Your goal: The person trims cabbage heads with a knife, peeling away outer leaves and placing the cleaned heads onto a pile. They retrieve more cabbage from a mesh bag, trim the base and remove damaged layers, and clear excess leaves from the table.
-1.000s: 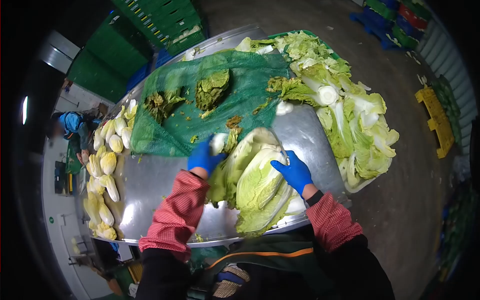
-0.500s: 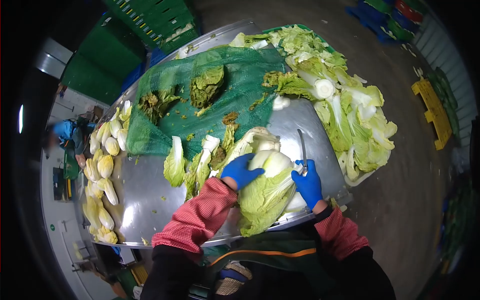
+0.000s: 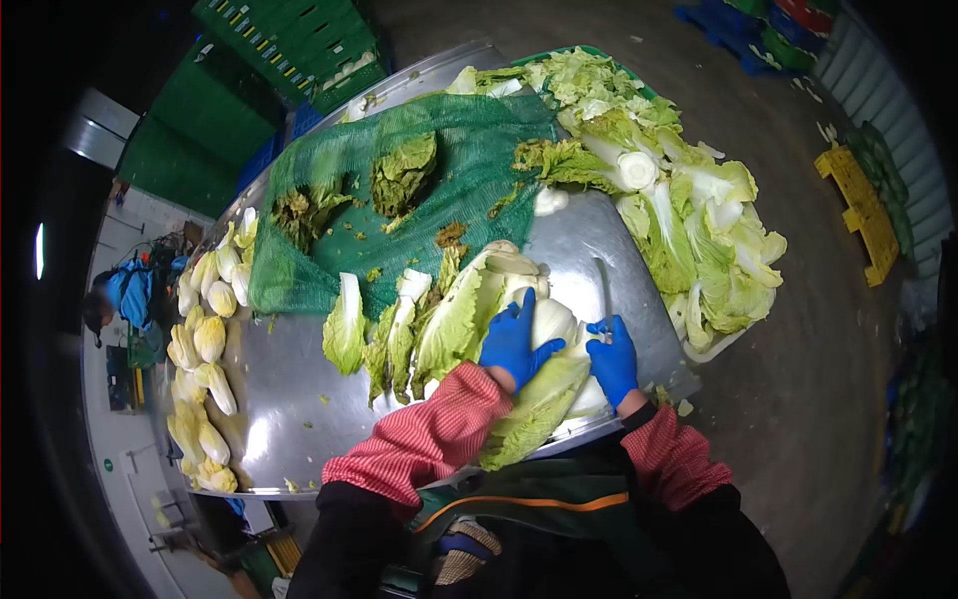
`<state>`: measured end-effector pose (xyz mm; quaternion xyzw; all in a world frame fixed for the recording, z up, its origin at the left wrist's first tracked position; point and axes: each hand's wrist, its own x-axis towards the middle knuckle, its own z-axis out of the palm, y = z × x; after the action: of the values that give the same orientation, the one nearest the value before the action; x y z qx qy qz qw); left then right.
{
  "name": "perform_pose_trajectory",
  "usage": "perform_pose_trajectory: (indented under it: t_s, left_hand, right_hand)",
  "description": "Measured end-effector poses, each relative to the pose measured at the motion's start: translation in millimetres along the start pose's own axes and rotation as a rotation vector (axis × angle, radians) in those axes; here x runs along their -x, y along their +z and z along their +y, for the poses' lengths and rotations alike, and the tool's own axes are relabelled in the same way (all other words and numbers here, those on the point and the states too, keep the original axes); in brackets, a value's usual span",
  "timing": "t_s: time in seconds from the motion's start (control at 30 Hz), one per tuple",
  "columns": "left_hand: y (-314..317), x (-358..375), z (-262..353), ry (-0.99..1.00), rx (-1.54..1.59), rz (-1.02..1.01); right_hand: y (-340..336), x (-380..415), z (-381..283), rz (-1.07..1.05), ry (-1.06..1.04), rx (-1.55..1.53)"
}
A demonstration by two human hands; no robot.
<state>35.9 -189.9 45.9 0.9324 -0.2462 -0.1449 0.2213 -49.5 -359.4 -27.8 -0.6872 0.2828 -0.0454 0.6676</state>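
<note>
A Chinese cabbage lies on the metal table near its front edge, its white base away from me and a green leaf hanging toward me. My left hand, in a blue glove, clasps its left side with thumb and index finger apart. My right hand, also gloved in blue, is closed around a knife at the cabbage's right side. The blade points away from me and looks blurred. Left of my left hand, a large outer leaf lies beside smaller loose leaves.
Green netting with browned leaves covers the far middle of the metal table. Pale chicory heads line the left edge. Cabbage trimmings overfill a container at right. Green crates stand behind; a person in blue is far left.
My left hand has moved right and slightly up over the cabbage. More of the large outer leaf shows left of it. The right hand stays near the cabbage with the knife.
</note>
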Motion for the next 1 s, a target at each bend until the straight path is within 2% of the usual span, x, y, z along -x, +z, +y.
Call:
perform_pose_trajectory:
  t_s: [0.03, 0.07, 0.1, 0.13, 0.17, 0.2, 0.27, 0.3, 0.37, 0.4, 0.43, 0.5, 0.6, 0.67, 0.7, 0.73, 0.77, 0.8, 0.83, 0.87, 0.9, 0.97, 1.0]
  left_hand:
    - [5, -8, -11, -0.02, 0.002, 0.004]
    - [5, -16, -26, -0.072, 0.106, -0.084]
    - [4, -24, -43, -0.125, 0.209, -0.172]
    - [10, -31, -66, -0.129, 0.262, -0.172]
    - [3, -39, -81, -0.073, 0.372, -0.224]
    - [-3, -43, -89, -0.107, 0.456, -0.274]
    - [10, -52, -110, -0.164, 0.612, -0.323]
    - [0, -47, -89, -0.188, 0.459, -0.316]
    - [-26, -31, -21, -0.235, 0.155, -0.291]
    - [-6, -28, -23, -0.247, 0.047, -0.233]
    - [1, -19, -13, -0.165, -0.025, -0.139]
    - [-12, -21, 2, -0.259, 0.061, -0.305]
    - [0, -13, -24, -0.097, 0.262, -0.11]
    - [0, -6, -40, -0.071, 0.476, 0.0]
    - [-2, -1, -47, -0.056, 0.584, 0.058]
    - [-13, 5, -44, -0.107, 0.89, 0.082]
    - [-27, 14, -43, -0.256, 0.945, 0.071]
    - [-29, 18, -54, -0.252, 1.14, 0.129]
    - [-35, 22, -60, -0.242, 1.336, 0.188]
    - [-40, 28, -64, -0.293, 1.341, 0.249]
    - [-50, 38, -51, -0.15, 1.272, 0.356]
    - [-62, 46, -41, -0.045, 1.379, 0.364]
    - [-62, 47, -31, -0.001, 1.494, 0.429]
  right_hand:
    - [-4, 1, 10, 0.017, -0.019, -0.006]
    - [-9, 3, 21, 0.037, -0.039, -0.015]
    - [-14, 7, 26, 0.042, -0.015, 0.09]
    - [-19, 13, 32, 0.046, 0.011, 0.195]
    - [-24, 19, 37, 0.049, 0.036, 0.298]
    - [-29, 26, 40, -0.015, -0.058, 0.127]
    - [-27, 26, 34, -0.037, -0.088, 0.107]
    - [-22, 26, 26, -0.049, -0.101, 0.097]
    - [-13, 25, -5, -0.103, 0.076, 0.236]
    - [-6, 19, -11, -0.119, 0.114, 0.182]
    - [1, 15, -15, -0.135, 0.151, 0.13]
    - [19, 4, -15, -0.12, 0.093, 0.197]
    - [23, 10, -25, -0.114, 0.035, 0.292]
    - [23, 8, -30, -0.095, 0.007, 0.308]
    - [22, 10, -39, -0.109, -0.082, 0.285]
    - [18, 17, -55, -0.127, -0.171, 0.261]
    - [14, 24, -72, -0.144, -0.26, 0.235]
    - [10, 27, -88, -0.171, -0.298, 0.243]
    - [2, 25, -101, -0.229, -0.189, 0.334]
    - [3, 20, -106, -0.145, -0.38, 0.418]
    - [6, 18, -110, -0.061, -0.569, 0.499]
    - [22, 23, -136, -0.224, -0.563, 0.516]
    - [32, 31, -153, -0.304, -0.557, 0.525]
